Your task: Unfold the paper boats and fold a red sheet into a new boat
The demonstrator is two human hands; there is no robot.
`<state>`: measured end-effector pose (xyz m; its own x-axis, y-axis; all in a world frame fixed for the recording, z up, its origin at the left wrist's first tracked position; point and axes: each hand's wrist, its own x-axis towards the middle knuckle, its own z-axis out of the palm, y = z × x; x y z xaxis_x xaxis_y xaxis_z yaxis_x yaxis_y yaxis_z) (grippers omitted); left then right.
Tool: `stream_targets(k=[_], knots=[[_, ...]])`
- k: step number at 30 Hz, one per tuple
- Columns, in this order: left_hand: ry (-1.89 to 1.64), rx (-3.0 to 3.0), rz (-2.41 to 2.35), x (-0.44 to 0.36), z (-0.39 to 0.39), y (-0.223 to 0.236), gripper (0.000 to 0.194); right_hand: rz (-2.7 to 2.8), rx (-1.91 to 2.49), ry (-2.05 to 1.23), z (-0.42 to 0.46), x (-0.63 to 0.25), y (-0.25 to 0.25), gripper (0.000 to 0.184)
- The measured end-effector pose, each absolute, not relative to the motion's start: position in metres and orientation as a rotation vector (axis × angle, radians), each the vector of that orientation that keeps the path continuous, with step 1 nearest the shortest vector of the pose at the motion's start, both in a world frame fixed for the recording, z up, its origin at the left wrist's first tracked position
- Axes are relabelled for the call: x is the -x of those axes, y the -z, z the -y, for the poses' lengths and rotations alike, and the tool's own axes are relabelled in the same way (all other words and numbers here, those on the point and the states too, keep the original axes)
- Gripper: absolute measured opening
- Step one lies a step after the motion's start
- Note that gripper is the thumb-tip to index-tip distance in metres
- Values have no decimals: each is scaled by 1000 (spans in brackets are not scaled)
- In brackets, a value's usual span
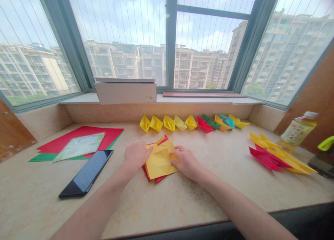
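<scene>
A creased yellow sheet of origami paper [161, 160] lies in front of me on top of red and yellow folded paper [149, 174], whose edges stick out beneath it. My left hand [137, 155] grips the sheet's left edge, thumb lying on its top face. At the right edge, my right hand [188, 162] has its fingers curled and touching the paper; parts of them are hidden. Behind the sheet stands a row of folded paper boats, among them a yellow boat [169, 123], a red boat [205, 125] and a green boat [211, 122].
On the left, a black phone [87, 173] lies beside red paper sheets [86, 132] and a pale printed packet [80, 146]. Flat folded yellow and red paper shapes [271, 158] lie at right, near a drink bottle [297, 130]. A white box [126, 92] sits on the windowsill.
</scene>
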<state>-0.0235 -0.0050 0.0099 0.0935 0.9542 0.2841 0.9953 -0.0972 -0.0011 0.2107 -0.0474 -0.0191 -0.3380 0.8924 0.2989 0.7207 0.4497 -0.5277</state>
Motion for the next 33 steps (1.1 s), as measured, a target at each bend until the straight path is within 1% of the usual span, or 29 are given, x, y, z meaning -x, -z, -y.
stream_targets(k=[2,4,7,9,16,18,20,22,23,25,28,30,31,33], knots=[[329,2184,2040,22,6,-13,56,2166,1359,-393,47,-211,20,32],[422,2224,2094,21,5,-15,52,2175,1373,-377,46,-212,22,32],[663,2359,2124,20,2,-14,42,2192,1380,-358,45,-213,23,31],[827,2437,2135,19,1,-14,41,2199,1386,-354,45,-213,23,30],[1235,2522,2293,18,2,-17,62,2203,1396,-356,45,-216,23,31],[1419,2522,2330,19,1,-17,56,2188,1399,-358,44,-217,22,36],[1585,2573,2320,20,0,-16,42,2169,1401,-366,43,-219,22,42],[1672,2707,2273,21,0,-16,31,2156,1395,-384,41,-222,24,46],[1700,2779,2235,20,0,-16,28,2149,1389,-397,40,-223,26,48],[1819,2881,2129,18,1,-17,30,2112,1371,-426,36,-225,31,52],[2220,2883,1912,12,4,-22,39,1967,1253,-478,30,-227,35,63],[2439,2863,1724,7,7,-27,39,1828,1100,-566,28,-227,31,68],[2506,2860,1628,5,9,-30,38,1763,1022,-626,27,-226,27,67],[2585,2874,1445,2,14,-35,38,1657,894,-762,28,-226,18,60]])
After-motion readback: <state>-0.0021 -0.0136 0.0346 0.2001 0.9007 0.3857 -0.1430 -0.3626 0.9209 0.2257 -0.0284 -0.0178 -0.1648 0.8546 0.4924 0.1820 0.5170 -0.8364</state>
